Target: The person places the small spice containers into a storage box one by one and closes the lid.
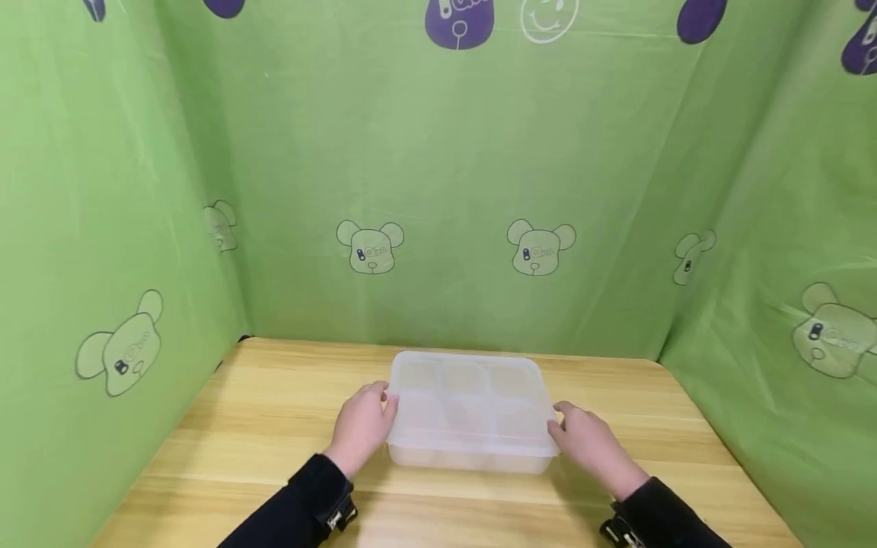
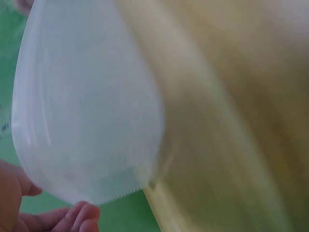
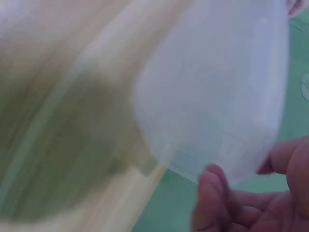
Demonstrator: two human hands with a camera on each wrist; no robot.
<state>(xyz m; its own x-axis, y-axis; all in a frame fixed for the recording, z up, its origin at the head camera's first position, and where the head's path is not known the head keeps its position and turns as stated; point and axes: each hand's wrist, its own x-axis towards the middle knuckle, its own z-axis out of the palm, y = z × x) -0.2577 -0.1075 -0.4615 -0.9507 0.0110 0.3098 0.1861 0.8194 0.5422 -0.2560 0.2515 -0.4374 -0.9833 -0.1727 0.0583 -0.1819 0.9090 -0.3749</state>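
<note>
A translucent white plastic storage box (image 1: 473, 415) with a lid and several rounded compartments is in the middle of the head view, over the wooden table. My left hand (image 1: 361, 428) grips its left edge, thumb on one side of the rim and fingers on the other. At the opposite edge, my right hand (image 1: 591, 443) pinches the rim in the same way. The wrist views show the cloudy wall of the box close up, with the left fingertips (image 2: 87, 212) and the right fingertips (image 3: 212, 181) at its edge. What the compartments hold cannot be made out.
The light wooden table (image 1: 274, 434) stretches out around the box. Green fabric (image 1: 452, 152) printed with bear heads hangs behind it and along both sides, close to the table's edges.
</note>
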